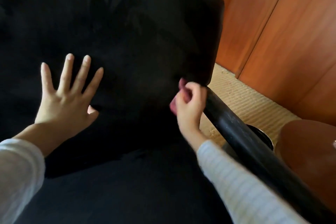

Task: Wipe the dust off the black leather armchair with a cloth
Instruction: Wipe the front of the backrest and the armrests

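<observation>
Bracing black leather armchair [127, 32], filling frame's left and centre, with left hand [67, 94] spread flat. Pinching pink cloth [181, 85] in right hand [189, 103], centre-right beside armrest [236, 132]. Risks bare knuckles smearing leather: little cloth showing.

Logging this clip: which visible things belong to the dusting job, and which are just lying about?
Job: black armchair; pink cloth; right hand, gripping the cloth; left hand, flat on the armchair.
Lying about: wooden doors; carpet; round wooden table.
</observation>
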Demonstrator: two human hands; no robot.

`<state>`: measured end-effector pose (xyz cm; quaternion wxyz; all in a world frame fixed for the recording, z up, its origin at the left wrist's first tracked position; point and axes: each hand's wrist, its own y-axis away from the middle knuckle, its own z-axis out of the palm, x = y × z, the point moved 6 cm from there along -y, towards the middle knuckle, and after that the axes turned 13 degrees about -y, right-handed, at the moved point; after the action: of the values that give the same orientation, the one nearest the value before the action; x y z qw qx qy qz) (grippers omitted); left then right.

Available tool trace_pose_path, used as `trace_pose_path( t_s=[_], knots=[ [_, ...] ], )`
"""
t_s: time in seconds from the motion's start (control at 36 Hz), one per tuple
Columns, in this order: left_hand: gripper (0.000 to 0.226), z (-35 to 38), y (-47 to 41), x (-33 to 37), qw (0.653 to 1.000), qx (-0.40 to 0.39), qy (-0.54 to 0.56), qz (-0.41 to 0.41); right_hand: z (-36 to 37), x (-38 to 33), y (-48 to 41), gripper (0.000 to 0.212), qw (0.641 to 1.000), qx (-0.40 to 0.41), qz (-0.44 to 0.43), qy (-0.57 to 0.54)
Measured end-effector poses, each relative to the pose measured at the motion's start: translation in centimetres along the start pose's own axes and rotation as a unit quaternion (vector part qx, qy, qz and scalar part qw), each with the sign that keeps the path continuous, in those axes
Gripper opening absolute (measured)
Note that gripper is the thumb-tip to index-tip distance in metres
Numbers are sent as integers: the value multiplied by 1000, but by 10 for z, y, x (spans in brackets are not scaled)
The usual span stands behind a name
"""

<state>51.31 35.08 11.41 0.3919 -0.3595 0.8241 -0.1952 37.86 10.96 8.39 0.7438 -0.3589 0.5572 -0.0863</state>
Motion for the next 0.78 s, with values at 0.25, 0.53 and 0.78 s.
trace_pose_path(
  t_s=[0.25, 0.53, 0.78],
  knots=[
    [103, -1, 1, 0, 1000, 10, -1, 7, 45, 10, -5, 10, 989, -60, -77, 108],
    [104, -12, 3, -5, 999, -21, 20, 33, 125, 3, 159, 18, 916, -385, -53, 98],
    [78, -36, 47, -70, 998, -46, 35, 32, 102, 15, 209, 17, 919, -379, 66, 92]
  ],
)
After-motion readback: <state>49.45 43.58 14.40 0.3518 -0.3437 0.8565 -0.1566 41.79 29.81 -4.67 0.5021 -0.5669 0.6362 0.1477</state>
